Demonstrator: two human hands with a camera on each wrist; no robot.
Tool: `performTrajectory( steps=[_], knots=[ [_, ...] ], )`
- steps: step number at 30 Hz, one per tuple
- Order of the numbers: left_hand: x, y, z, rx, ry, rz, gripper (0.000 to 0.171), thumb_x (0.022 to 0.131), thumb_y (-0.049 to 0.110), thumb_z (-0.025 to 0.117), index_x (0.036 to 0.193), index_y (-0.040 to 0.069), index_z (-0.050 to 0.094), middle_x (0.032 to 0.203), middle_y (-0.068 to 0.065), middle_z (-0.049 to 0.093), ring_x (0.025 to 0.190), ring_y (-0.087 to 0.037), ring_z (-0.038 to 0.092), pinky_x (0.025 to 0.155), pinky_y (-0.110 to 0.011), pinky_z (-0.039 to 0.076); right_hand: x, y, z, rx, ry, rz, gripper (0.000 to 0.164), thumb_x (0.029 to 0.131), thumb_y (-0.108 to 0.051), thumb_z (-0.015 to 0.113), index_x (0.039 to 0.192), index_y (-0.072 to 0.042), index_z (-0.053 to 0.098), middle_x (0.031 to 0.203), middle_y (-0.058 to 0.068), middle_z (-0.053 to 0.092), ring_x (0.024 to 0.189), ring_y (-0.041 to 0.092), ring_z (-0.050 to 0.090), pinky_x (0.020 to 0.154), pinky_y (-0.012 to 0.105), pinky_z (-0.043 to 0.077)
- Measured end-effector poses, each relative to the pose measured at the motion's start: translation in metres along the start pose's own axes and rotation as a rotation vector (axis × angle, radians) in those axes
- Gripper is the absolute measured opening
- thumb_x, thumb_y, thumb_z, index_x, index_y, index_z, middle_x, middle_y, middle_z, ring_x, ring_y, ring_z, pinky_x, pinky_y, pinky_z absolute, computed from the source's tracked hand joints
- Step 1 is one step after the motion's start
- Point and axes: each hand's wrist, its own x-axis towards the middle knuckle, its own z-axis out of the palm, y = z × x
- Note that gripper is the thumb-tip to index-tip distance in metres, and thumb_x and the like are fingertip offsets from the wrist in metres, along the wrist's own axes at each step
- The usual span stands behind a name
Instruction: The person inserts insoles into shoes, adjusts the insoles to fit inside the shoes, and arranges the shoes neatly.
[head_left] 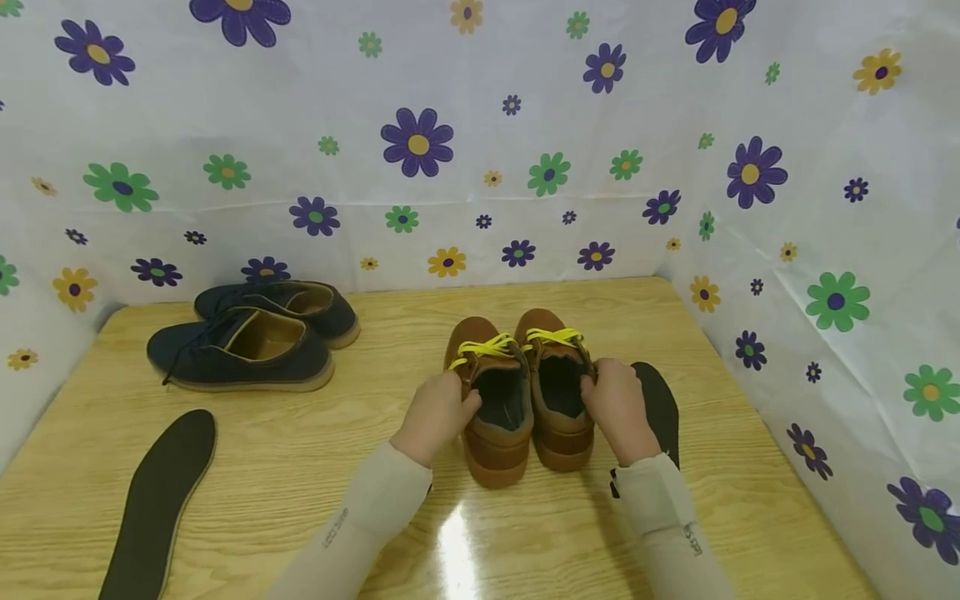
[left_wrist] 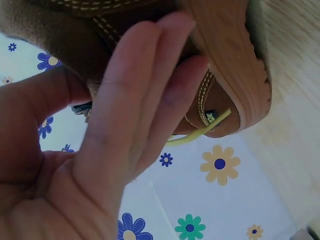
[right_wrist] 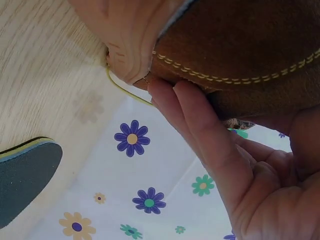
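Works on a wooden table (head_left: 315, 475); has brown shoes (head_left: 495, 457) side by side there, heels nearest, apparently for easy access; pinches their outer sides, one with left hand (head_left: 433, 414), one with right hand (head_left: 619, 408), thumbs (head_left: 472, 402) inside, perhaps for steadiness

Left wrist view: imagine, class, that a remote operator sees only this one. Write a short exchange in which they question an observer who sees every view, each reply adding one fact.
Operator: I see the left hand on one brown shoe. Where is the right hand?
Observer: It is gripping the right side of a second brown shoe.
Operator: Is anything lying to the right of that shoe?
Observer: Yes, a dark insole, partly covered in the head view.
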Motion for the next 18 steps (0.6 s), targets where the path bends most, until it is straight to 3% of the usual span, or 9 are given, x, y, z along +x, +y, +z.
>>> performTrajectory(
  steps=[7,18],
  knots=[
    [0.009,-0.004,0.001,-0.026,0.04,0.003,0.036,0.093,0.009,0.055,0.059,0.01,0.042,0.053,0.002,0.034,0.045,-0.011,0.036,0.044,-0.023,0.03,-0.002,0.002,-0.003,0.01,0.026,-0.027,0.017,0.091,-0.003,0.056,0.078,0.005,0.064,0.064,0.011,0.057,0.052,0.02,0.051,0.048,0.032,0.042],
    [0.016,-0.002,0.001,-0.021,0.039,-0.003,0.036,0.094,0.01,0.055,0.059,0.009,0.043,0.052,0.001,0.036,0.045,-0.011,0.037,0.043,-0.023,0.03,-0.002,0.005,0.0,-0.019,0.064,-0.01,0.02,0.091,-0.003,0.054,0.073,0.003,0.061,0.064,0.013,0.056,0.053,0.024,0.051,0.049,0.035,0.041]
  ],
)
